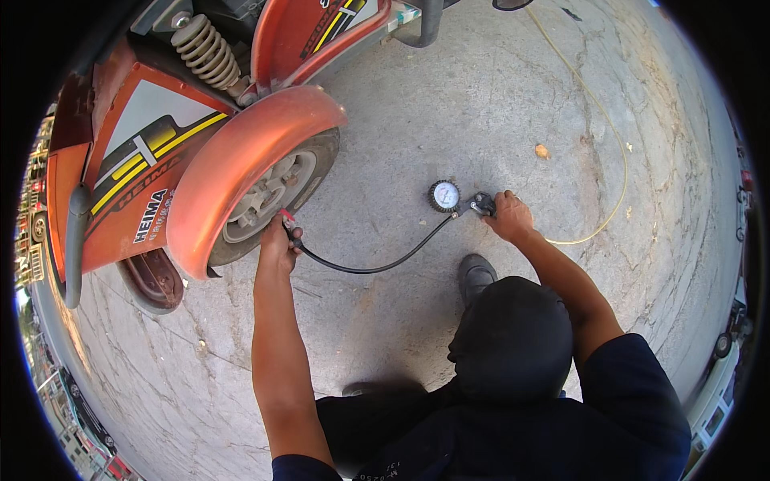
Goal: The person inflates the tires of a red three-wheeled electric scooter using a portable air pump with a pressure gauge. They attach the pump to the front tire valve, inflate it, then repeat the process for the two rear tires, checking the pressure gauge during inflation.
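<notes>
My left hand (pixel 278 243) grips the end of a short black rubber hose (pixel 373 269) at the wheel (pixel 271 195) of an orange vehicle. A red piece (pixel 286 215) shows by my fingertips; whether the hose end sits on the tyre valve is hidden. My right hand (pixel 511 216) is closed around the black handle of a tyre inflator gun (pixel 482 205), held above the concrete. Its round pressure gauge (pixel 445 195), with a white dial and a dark ribbed guard, faces up. The short hose sags in a curve between both hands.
An orange mudguard (pixel 240 162) arches over the wheel, with a coil spring shock absorber (pixel 206 54) above. A thin yellowish air hose (pixel 619 144) loops across the cracked concrete (pixel 385 150) at right. A dry leaf (pixel 542 151) lies there. My shoe (pixel 475 276) stands below the gauge.
</notes>
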Demonstrator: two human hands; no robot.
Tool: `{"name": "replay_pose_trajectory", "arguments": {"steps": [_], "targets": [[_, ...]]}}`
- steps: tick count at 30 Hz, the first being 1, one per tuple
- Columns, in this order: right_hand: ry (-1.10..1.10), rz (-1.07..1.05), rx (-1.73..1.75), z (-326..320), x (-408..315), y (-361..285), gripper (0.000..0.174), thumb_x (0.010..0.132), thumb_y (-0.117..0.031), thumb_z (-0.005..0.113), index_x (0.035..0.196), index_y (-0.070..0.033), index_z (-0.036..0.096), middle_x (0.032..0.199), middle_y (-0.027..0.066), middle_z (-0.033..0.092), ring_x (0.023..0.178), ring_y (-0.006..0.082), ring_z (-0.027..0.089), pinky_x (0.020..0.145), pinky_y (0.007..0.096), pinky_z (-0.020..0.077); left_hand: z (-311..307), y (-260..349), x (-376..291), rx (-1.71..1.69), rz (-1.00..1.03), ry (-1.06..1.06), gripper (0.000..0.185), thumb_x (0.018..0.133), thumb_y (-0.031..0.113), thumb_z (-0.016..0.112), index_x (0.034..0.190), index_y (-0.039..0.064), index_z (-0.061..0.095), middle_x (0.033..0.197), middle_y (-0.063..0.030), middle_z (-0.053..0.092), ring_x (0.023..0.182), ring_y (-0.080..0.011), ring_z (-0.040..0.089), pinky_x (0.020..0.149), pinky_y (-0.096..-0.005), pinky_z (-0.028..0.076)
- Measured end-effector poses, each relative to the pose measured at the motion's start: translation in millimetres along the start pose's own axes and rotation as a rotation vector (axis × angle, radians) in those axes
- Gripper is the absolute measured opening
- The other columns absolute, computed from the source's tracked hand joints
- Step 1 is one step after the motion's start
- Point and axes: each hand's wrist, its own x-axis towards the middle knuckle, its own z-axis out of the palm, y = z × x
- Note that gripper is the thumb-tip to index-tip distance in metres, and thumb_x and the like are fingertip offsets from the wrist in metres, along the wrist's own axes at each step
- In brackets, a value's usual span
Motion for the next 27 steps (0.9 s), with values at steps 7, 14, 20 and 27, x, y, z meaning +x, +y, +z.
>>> {"name": "replay_pose_trajectory", "arguments": {"steps": [7, 14, 20, 27], "targets": [[0.001, -0.003, 0.008, -0.8, -0.2, 0.2, 0.056, 0.080, -0.040, 0.079, 0.111, 0.000, 0.055, 0.112, 0.0197, 0.058, 0.107, 0.0372, 0.063, 0.089, 0.0468, 0.0530, -1.3, -0.6, 0.4, 0.020, -0.001, -0.005, 0.020, 0.102, 0.035, 0.049, 0.092, 0.017, 0.050, 0.074, 0.0003, 0.044, 0.059, -0.0116, 0.052, 0.043, -0.0300, 0.028], [-0.009, 0.000, 0.005, 1.0, 0.8, 0.7, 0.055, 0.082, -0.040, 0.078, 0.112, 0.000, 0.055, 0.113, 0.0198, 0.058, 0.108, 0.0372, 0.062, 0.090, 0.0466, 0.0529, -0.4, -0.4, -1.6, 0.015, 0.002, -0.016, 0.022, 0.102, 0.036, 0.049, 0.091, 0.017, 0.050, 0.073, 0.0002, 0.044, 0.059, -0.0117, 0.051, 0.043, -0.0296, 0.028], [-0.008, -0.002, 0.004, 2.0, 1.2, 1.2, 0.056, 0.082, -0.040, 0.078, 0.112, 0.000, 0.055, 0.113, 0.0201, 0.058, 0.108, 0.0375, 0.062, 0.090, 0.0466, 0.0528, 1.3, 1.3, -4.1, 0.024, 0.002, -0.009, 0.022, 0.101, 0.036, 0.048, 0.092, 0.016, 0.050, 0.070, -0.0020, 0.046, 0.055, -0.0122, 0.047, 0.045, -0.0304, 0.030], [-0.003, -0.002, 0.006, 1.3, 0.8, 0.2, 0.057, 0.080, -0.040, 0.079, 0.113, 0.000, 0.055, 0.114, 0.0198, 0.058, 0.108, 0.0372, 0.062, 0.090, 0.0467, 0.0530, -0.5, 0.8, -0.8, 0.012, -0.005, -0.014, 0.027, 0.100, 0.039, 0.050, 0.091, 0.014, 0.052, 0.064, -0.0068, 0.052, 0.047, -0.0136, 0.039, 0.049, -0.0319, 0.034]]}}
